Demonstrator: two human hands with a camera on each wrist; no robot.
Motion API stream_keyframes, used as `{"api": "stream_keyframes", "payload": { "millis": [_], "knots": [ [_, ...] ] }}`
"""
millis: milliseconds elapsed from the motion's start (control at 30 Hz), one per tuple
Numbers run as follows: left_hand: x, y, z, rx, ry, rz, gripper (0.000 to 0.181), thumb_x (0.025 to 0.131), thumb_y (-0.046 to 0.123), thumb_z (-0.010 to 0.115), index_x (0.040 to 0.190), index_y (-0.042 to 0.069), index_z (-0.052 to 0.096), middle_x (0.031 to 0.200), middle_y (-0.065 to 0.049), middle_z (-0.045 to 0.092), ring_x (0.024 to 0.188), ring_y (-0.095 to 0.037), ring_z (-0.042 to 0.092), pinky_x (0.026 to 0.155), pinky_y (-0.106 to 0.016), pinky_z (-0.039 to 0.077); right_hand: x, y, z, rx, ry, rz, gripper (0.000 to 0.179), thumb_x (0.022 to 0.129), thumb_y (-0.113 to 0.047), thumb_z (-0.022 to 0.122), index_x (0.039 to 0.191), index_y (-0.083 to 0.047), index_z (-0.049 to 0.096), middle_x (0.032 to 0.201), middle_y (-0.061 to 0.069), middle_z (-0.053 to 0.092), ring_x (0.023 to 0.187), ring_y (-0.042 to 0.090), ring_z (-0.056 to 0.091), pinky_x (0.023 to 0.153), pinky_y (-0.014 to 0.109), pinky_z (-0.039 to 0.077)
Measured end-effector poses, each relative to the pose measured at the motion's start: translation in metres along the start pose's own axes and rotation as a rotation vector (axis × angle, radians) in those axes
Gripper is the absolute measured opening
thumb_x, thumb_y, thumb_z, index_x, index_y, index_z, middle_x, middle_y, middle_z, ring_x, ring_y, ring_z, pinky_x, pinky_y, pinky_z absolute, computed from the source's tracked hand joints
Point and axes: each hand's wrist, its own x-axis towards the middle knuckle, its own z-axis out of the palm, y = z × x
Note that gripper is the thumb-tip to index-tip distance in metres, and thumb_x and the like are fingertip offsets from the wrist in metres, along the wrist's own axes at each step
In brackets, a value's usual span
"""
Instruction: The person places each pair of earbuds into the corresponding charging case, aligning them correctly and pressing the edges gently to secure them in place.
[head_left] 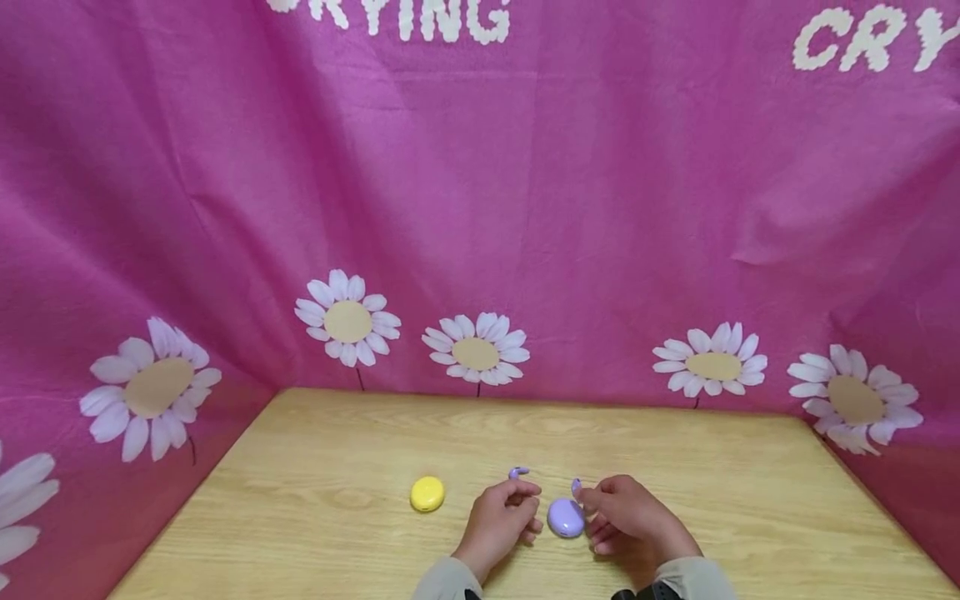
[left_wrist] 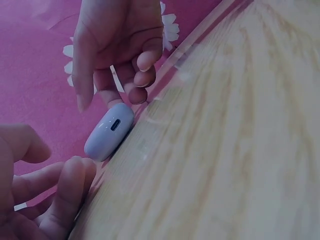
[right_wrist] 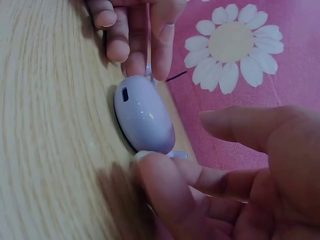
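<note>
A person's left hand [head_left: 501,523] and right hand [head_left: 626,515], thumbs held apart from loosely bent fingers, flank a glossy lilac case [head_left: 566,518] on a wooden table [head_left: 337,450], lower centre of the frame. Whether fingertips touch the case is hard to tell. A small slot shows on its near side in both wrist views. Just beyond the hands lie 2 small curved lilac pieces: the left piece [head_left: 517,472] near the left fingers, the right piece [head_left: 576,487] beside the right fingertips. A round yellow case [head_left: 427,494] rests farther left, apart from both hands. Behind, a magenta cloth [head_left: 600,167] printed with white daisies [head_left: 476,354] carries pale lettering [head_left: 442,17] along the top edge.
</note>
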Motion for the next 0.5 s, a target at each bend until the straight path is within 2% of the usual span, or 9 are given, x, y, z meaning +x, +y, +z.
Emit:
{"api": "stream_keyframes", "payload": {
  "millis": [167, 400, 500],
  "knots": [
    [-0.0037, -0.0014, -0.0021, 0.020, -0.010, 0.030, 0.019, 0.087, 0.010, 0.063, 0.103, 0.001, 0.068, 0.078, -0.003, 0.064, 0.061, -0.011, 0.062, 0.052, -0.023, 0.054, 0.0013, 0.0013, 0.0059, -0.010, 0.008, 0.025, 0.028, 0.094, -0.024, 0.059, 0.091, 0.003, 0.052, 0.070, 0.014, 0.062, 0.051, 0.015, 0.061, 0.051, 0.029, 0.056],
    [-0.0026, 0.0004, 0.0005, 0.113, -0.031, 0.104, 0.022, 0.082, 0.007, 0.061, 0.102, 0.003, 0.070, 0.073, 0.005, 0.063, 0.059, -0.006, 0.058, 0.051, -0.020, 0.052, 0.0042, 0.0038, 0.0031, -0.011, 0.006, -0.003, 0.026, 0.091, -0.021, 0.065, 0.089, 0.003, 0.055, 0.069, 0.012, 0.062, 0.051, 0.013, 0.060, 0.052, 0.027, 0.056],
    [-0.0039, -0.0004, -0.0011, 0.159, -0.032, 0.104, 0.021, 0.081, 0.008, 0.062, 0.100, 0.006, 0.072, 0.074, 0.007, 0.062, 0.057, -0.006, 0.057, 0.052, -0.020, 0.050, 0.0051, 0.0064, 0.0028, 0.003, -0.038, -0.029, 0.024, 0.091, -0.018, 0.065, 0.088, 0.003, 0.055, 0.069, 0.012, 0.063, 0.052, 0.013, 0.061, 0.052, 0.026, 0.056]
  ]
}}
